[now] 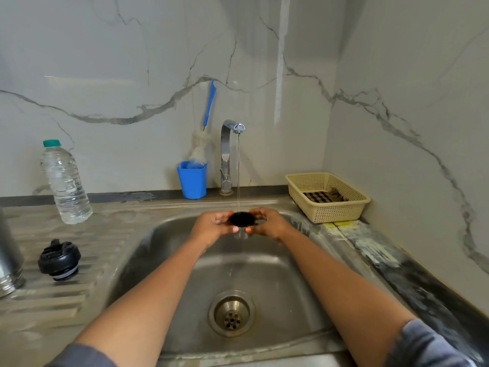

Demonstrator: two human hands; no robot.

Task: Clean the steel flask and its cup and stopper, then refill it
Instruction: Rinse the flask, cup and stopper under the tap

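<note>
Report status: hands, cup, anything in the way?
Left hand and right hand both grip cup under tap stream. Stopper and flask on drainboard, left. Nothing blocking.

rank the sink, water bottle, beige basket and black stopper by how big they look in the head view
1. sink, clearly largest
2. beige basket and water bottle: about alike in the frame, so tied
3. black stopper, smallest
</note>
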